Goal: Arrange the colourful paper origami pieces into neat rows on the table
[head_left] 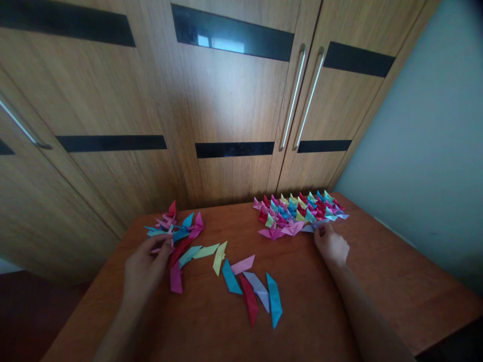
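My right hand (pixel 332 245) is closed with its fingertips on a lavender folded-paper piece (pixel 308 228), at the front edge of a block of colourful folded-paper pieces (pixel 287 210) set in rows. Just left of it in that front row are pink pieces (pixel 272 232). Over on the left, my left hand (pixel 147 261) pinches a pink folded-paper piece (pixel 166 248), partly hidden by the fingers. Around it lie a loose group of pointed paper pieces, among them a blue one (pixel 181 232), a magenta one (pixel 197 225) and a red one (pixel 172 208).
Flat folded strips lie across the middle of the wooden table (pixel 211 327), including a yellow strip (pixel 220 258), a red strip (pixel 249 300) and a blue strip (pixel 274 300). Behind the table stands a wooden cabinet (pixel 234 110); a pale wall (pixel 418 151) is to the right.
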### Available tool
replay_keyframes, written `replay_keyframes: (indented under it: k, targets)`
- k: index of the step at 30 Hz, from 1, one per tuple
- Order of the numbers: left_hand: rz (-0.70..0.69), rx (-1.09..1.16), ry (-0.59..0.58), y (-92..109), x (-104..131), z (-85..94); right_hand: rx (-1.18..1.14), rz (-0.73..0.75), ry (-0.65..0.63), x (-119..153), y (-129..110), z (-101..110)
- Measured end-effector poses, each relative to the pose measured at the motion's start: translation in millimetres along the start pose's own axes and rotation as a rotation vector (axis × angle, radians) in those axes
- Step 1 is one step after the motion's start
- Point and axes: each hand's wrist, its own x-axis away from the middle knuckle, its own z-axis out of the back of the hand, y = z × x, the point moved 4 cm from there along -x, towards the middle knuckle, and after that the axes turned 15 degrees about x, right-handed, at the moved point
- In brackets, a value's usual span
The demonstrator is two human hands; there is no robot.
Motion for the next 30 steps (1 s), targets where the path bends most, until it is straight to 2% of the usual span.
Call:
replay_keyframes:
  k: [9, 18, 30]
  targets:
    - [-0.028, 0.003, -0.008, 1, 1, 0.2, -0.089, -0.012, -0.016, -3, 3, -5]
    - [-0.018, -0.029, -0.023, -6, -2, -0.6, -0.206, -0.028, -0.033, -6, 6, -9]
    - [-0.028, -0.009, -0.033, -3, 0, -1.8, -0.207, -0.025, -0.116, -7, 7, -13]
